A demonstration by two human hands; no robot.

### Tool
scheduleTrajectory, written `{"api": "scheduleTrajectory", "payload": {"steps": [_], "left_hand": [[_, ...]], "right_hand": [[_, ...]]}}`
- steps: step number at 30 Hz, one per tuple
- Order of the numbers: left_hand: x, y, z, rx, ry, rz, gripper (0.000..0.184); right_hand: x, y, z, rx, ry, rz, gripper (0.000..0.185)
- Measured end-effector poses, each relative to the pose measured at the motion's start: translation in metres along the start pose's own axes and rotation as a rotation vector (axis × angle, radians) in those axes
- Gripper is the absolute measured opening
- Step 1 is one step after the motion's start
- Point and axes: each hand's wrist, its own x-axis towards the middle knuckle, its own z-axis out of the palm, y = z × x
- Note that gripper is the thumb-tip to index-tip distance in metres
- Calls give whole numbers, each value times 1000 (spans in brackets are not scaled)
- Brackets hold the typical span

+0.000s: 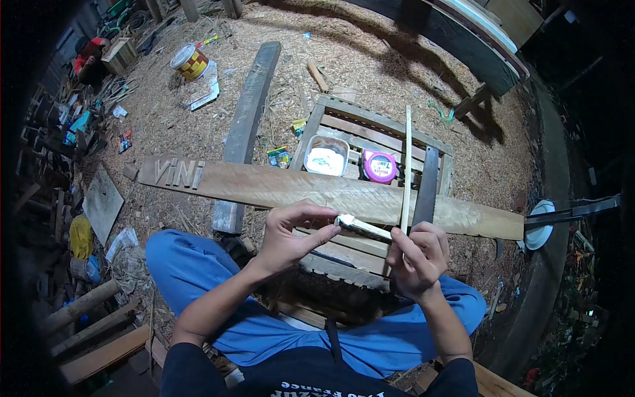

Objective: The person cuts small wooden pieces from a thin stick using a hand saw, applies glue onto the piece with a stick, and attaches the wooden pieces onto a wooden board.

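A short piece of wood (368, 229) spans both hands above the bench, with a whitish, paste-like smear at its left end. My left hand (294, 233) is closed, thumb and fingertips pinching near that smeared end. Closed around the opposite end is my right hand (419, 259). Beneath them lies a long wooden plank (278, 188), with raised wooden letters (178, 173) reading "VINI" at its left. A thin wood strip (407, 159) crosses the plank and passes by my right fingers; whether they touch it I cannot tell.
Beyond the plank, a slatted wooden bench (380, 114) bears a tub of white paste (327, 157) and a pink tape measure (379, 167). A handsaw (425, 188) lies at the right. Left are a dark beam (254, 106) and a paint bucket (190, 63). A person (89, 58) is far left.
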Motion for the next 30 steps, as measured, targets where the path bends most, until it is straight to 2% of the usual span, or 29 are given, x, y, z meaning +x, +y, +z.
{"api": "scheduleTrajectory", "payload": {"steps": [30], "left_hand": [[2, 2, -1, 91, 6, 62, 26]], "right_hand": [[0, -5, -3, 11, 30, 18, 43]]}}
